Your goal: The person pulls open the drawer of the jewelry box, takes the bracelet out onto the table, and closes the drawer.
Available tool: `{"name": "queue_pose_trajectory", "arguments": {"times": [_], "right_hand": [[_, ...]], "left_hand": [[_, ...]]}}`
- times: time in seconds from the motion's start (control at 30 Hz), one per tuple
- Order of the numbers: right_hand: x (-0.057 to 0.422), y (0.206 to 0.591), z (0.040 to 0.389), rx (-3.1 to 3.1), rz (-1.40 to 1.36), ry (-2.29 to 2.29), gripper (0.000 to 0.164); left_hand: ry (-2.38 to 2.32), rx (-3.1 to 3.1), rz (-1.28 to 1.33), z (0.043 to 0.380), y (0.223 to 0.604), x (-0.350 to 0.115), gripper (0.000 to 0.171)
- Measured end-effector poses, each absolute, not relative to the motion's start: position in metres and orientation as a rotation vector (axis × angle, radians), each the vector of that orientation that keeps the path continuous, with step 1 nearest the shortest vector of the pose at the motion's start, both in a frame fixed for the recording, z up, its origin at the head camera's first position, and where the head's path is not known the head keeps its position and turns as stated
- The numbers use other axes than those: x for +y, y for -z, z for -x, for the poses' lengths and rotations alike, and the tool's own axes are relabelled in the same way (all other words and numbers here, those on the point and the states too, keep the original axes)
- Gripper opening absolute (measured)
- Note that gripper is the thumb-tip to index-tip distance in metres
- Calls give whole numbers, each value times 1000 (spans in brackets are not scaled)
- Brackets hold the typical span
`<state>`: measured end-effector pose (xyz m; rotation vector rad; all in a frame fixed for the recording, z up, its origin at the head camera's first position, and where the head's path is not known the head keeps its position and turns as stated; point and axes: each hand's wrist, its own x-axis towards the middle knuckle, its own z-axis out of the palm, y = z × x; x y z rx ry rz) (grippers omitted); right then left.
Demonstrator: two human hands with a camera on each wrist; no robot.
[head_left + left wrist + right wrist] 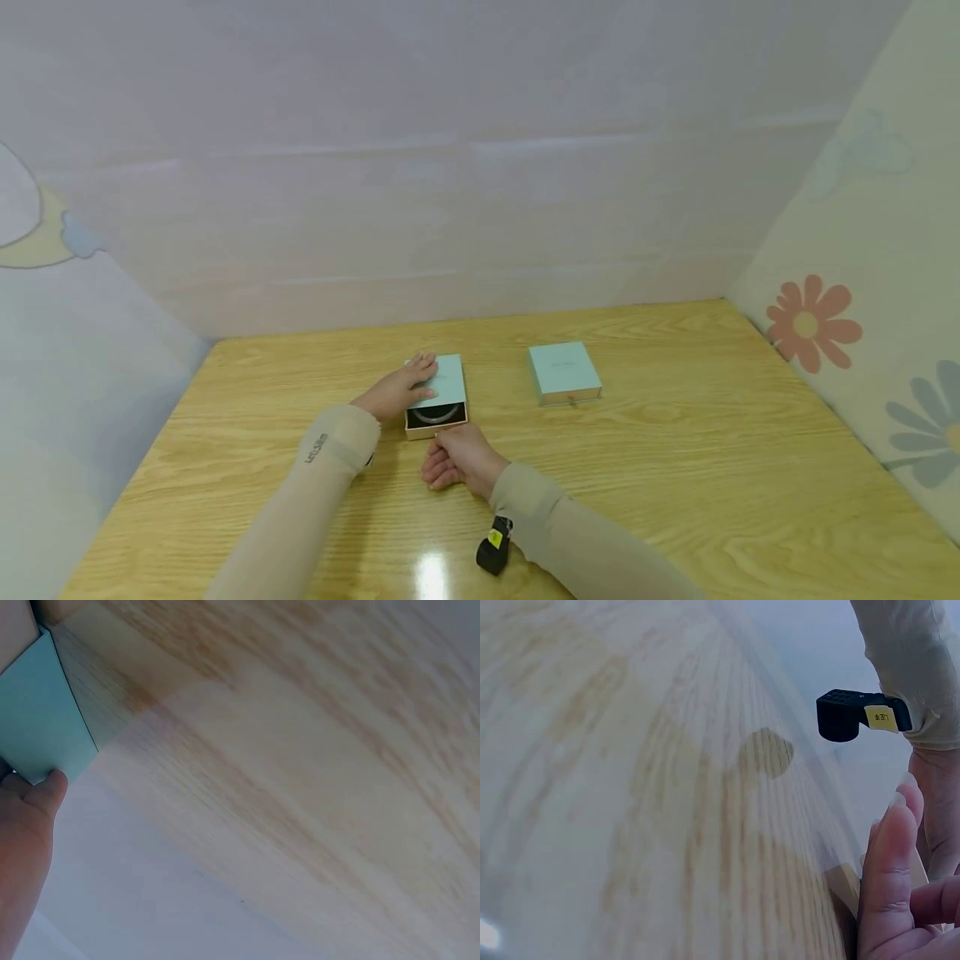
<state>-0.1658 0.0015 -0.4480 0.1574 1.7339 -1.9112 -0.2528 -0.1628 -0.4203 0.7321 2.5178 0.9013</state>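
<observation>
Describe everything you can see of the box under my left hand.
The box looks like cardboard: a pale mint sleeve with faint print, and a tan-fronted drawer, black inside, partly out towards you, showing part of a ring-shaped thing. It lies flat on the wooden table. Your left hand rests on the sleeve; your right hand is at the drawer's front, its grip unclear.

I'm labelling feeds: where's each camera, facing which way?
On the head: faces forward and down at the open box; left hand and right hand show.
On the left wrist: faces open box and tabletop; left hand shows.
On the right wrist: faces across tabletop; right hand and left sleeve show.
Head and left wrist views share the open box.
</observation>
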Motion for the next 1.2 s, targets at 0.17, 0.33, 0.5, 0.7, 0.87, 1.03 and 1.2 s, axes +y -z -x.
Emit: {"name": "queue_pose_trajectory", "arguments": {"times": [0.17, 0.33, 0.5, 0.7, 0.87, 1.03, 1.2], "right_hand": [[4, 448, 162, 1740, -156, 1906, 25], [5, 448, 157, 1739, -167, 1905, 25], [4, 447, 155, 1738, -172, 1913, 25], [3, 447, 149, 1742, -194, 1891, 23], [2, 448, 148, 1743, -190, 1905, 23], [0, 447, 147, 1744, -177, 1920, 23], [1, 447, 146, 1738, -179, 1913, 23]], "left_hand": [[-903, 2523, -739, 254, 422, -162, 61], [-897, 2524, -744, 253, 423, -161, 62], [-887, 2527, -754, 253, 419, -162, 61], [-884, 2515, -747, 251, 423, -162, 62], [-886, 2519, -754, 252, 425, -163, 62], [-882, 2530, -756, 253, 424, -164, 62], [-883, 2529, -753, 254, 423, -165, 62]]}}
